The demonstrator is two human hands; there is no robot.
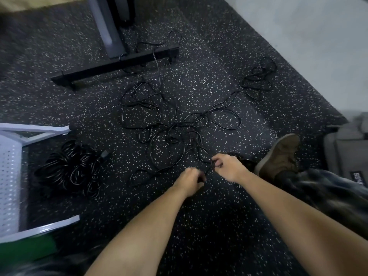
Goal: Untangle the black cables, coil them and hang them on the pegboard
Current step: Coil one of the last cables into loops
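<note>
A tangle of thin black cables (175, 124) sprawls over the speckled floor in the middle of the view, with a smaller knot of loops (258, 76) at the far right. My left hand (189, 179) is curled round a cable strand near the tangle's near edge. My right hand (225, 164) pinches the same strand a little to the right and further away. A pile of thicker black cable coils (73, 168) with a plug lies to the left. The white pegboard (9, 174) lies at the left edge.
A black stand foot (119, 64) with a grey post rises at the back, a cable running over it. My brown shoe (278, 156) and trouser leg sit right of my hands. A grey bag (346, 148) is at the right edge. A pale wall runs along the upper right.
</note>
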